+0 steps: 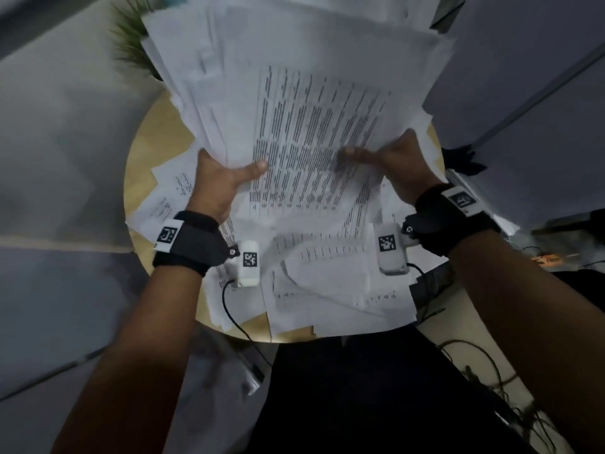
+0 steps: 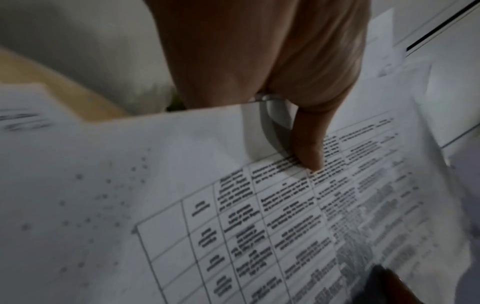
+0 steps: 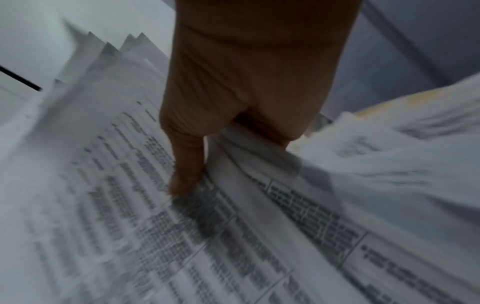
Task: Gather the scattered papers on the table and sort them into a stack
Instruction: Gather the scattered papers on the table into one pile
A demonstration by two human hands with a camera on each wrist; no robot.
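Currently we log the round wooden surface (image 1: 152, 136), bare only along its left edge; elsewhere paper covers it. Raised over its middle and far edge is the held bundle (image 1: 311, 93), a thick, fanned sheaf with corners out of line, tilted up toward the head camera. Our reading: it is lifted clear so the sheets can be squared without dragging on what lies below.

Beneath it, from the middle to the near edge, the loose sheets (image 1: 327, 283) lie overlapped at odd angles, some overhanging the near edge. These are not yet gathered. Judgement: the task is part-way, with more gathering to do before any neat stack.

The left grip (image 1: 217, 180) pinches the bundle's near-left border and the right grip (image 1: 401, 162) its near-right border, probably one at each side so the wide sheaf neither sags nor twists. Each has its thumb on top; the fingers are hidden underneath.

The left thumb (image 2: 307, 148) presses on a printed table on the top sheet. The right thumb (image 3: 185, 164) presses on printed lines, just beside a small fold of pages. We take the thumbs as clamps that stop the top sheets sliding off. Both wrist views are blurred and the text is unreadable.
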